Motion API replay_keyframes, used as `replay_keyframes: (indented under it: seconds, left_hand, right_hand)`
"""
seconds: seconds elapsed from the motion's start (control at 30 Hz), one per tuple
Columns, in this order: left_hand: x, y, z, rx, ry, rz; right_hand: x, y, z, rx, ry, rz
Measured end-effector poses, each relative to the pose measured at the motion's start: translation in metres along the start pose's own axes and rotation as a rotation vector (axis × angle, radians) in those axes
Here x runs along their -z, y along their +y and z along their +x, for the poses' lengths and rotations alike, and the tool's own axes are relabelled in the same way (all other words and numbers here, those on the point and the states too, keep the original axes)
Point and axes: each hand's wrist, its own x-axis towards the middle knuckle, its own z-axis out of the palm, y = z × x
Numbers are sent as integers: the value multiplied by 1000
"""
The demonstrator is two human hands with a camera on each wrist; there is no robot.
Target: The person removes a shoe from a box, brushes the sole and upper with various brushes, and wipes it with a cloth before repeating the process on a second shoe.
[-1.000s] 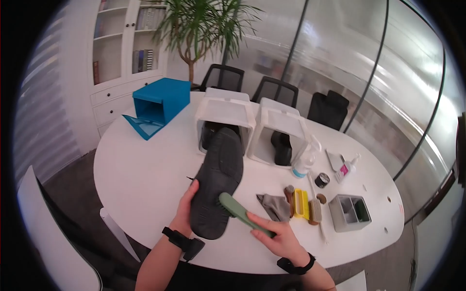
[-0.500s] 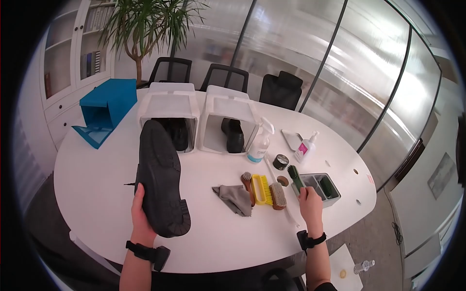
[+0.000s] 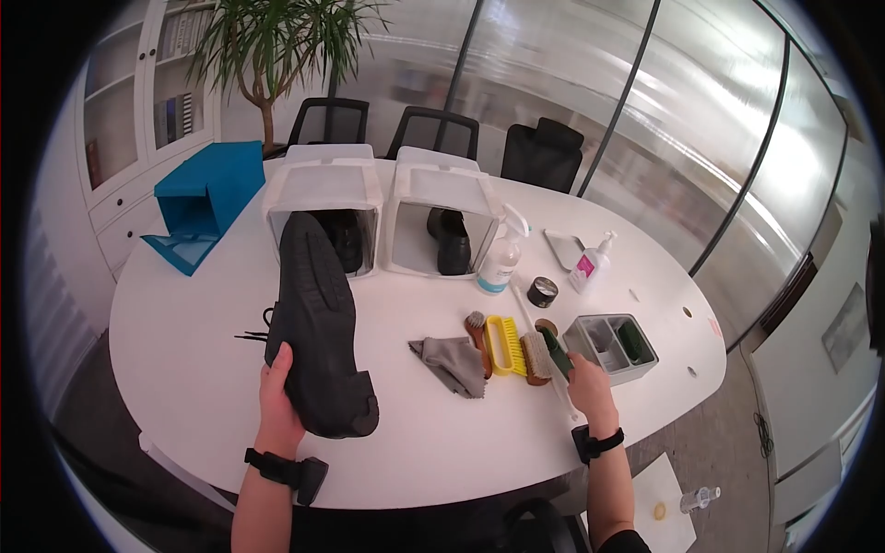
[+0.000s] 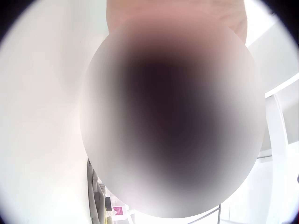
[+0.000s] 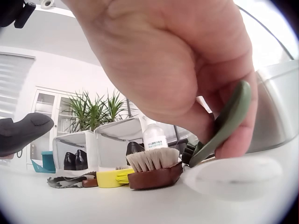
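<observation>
A black shoe (image 3: 318, 323) is held up in my left hand (image 3: 279, 410), toe pointing away and sole facing me. Thumb and palm show along the shoe's left side; the other fingers are hidden behind it. My right hand (image 3: 592, 394) grips the handle of a green brush (image 3: 555, 352), its bristle head low by the tabletop. Right beside that head lies a wooden brush (image 5: 154, 176) with pale bristles facing up. Next to it are a yellow brush (image 3: 499, 348), a small round-headed brush (image 3: 477, 330) and a grey cloth (image 3: 452, 362). Blur fills most of the left wrist view.
A grey divided box (image 3: 634, 370) stands right of my right hand. Behind are a spray bottle (image 3: 499, 265), a round tin (image 3: 543, 292) and a pump bottle (image 3: 590, 267). Two white shoe boxes (image 3: 323, 175) and a blue box (image 3: 217, 189) stand farther back.
The green brush has left the shoe's sole, moved right, then come down beside the wooden brush, still in my right hand. The left hand keeps hold of the shoe.
</observation>
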Motion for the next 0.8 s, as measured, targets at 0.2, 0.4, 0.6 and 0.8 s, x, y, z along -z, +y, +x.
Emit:
replay_keyframes:
  seconds: [0.2, 0.4, 0.6, 0.8]
  left_hand:
    - [0, 0, 0, 17, -33, -33]
    - [5, 0, 1, 51, -71, -48]
    - [7, -1, 2, 13, -62, -12]
    - [3, -3, 2, -51, -65, -78]
  right_hand:
    - [-3, 3, -1, -13, -66, -17]
    - [10, 8, -8, 25, -95, -12]
    - [44, -34, -10, 74, -57, 55]
    - [32, -108, 10, 304, -48, 129]
